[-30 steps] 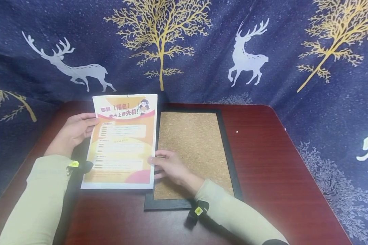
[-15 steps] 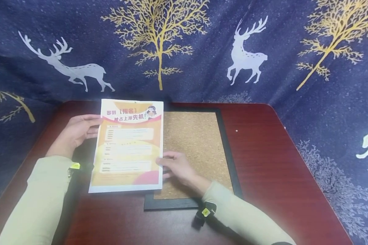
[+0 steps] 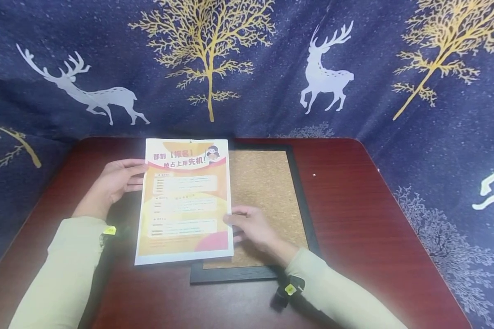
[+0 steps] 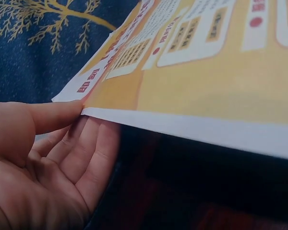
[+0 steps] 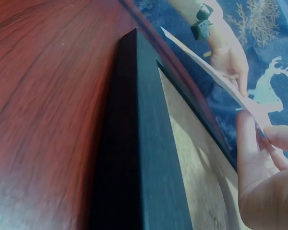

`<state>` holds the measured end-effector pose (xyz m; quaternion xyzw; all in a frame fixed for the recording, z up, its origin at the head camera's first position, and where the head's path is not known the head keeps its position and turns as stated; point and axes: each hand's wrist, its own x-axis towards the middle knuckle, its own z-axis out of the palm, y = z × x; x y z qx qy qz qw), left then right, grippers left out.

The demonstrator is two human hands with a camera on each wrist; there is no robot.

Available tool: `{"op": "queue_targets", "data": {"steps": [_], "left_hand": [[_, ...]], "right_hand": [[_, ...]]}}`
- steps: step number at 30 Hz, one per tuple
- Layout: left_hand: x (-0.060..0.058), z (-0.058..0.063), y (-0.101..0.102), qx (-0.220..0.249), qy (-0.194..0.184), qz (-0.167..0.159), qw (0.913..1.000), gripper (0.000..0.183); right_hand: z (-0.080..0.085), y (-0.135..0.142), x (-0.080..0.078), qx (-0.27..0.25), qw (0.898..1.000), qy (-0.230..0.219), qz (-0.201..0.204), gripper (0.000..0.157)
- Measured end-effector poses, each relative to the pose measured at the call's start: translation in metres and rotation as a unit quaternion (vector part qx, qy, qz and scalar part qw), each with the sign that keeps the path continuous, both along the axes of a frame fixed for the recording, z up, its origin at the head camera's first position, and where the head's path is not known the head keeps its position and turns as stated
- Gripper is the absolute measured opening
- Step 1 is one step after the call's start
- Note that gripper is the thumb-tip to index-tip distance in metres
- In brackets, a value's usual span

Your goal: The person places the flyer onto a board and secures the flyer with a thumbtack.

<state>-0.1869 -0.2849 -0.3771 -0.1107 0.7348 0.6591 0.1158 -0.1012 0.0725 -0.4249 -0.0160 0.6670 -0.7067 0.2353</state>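
Note:
A printed poster sheet (image 3: 185, 201) in orange, yellow and pink, with Chinese text and a cartoon figure, is held up by both hands. My left hand (image 3: 123, 179) pinches its left edge in the upper part, thumb in front and fingers behind, as the left wrist view shows on the hand (image 4: 53, 158). The right hand (image 3: 253, 226) pinches the right edge lower down. Behind the sheet lies a cork board (image 3: 267, 192) in a black frame (image 3: 238, 274); the sheet overlaps its left side in the head view. In the right wrist view the sheet (image 5: 206, 67) appears edge-on above the board.
The board lies on a dark red wooden table (image 3: 354, 256). A tiny pale bit (image 3: 314, 175) sits on the table right of the frame. A blue cloth (image 3: 263, 68) with deer and trees hangs behind the table. Each wrist wears a small black camera.
Both hands have carried the sheet to the right and slightly nearer, so it covers more of the cork board's left side. The board has stayed in place and the grips are unchanged.

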Motion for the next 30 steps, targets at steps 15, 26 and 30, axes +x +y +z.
{"op": "queue_targets", "data": {"steps": [15,26,30], "left_hand": [[0.001,-0.012,0.024,0.015,0.007,-0.021,0.9996,0.057],[-0.004,-0.017,0.046,0.050,0.010,-0.028,0.9983,0.045],[-0.006,-0.021,0.052,0.057,0.008,-0.031,0.9979,0.045]], "right_hand": [[-0.003,0.026,0.006,0.003,1.000,0.013,0.002,0.032],[-0.005,0.048,0.009,0.015,1.000,0.011,-0.006,0.032],[-0.004,0.056,0.009,0.024,1.000,0.010,-0.012,0.032]]}}
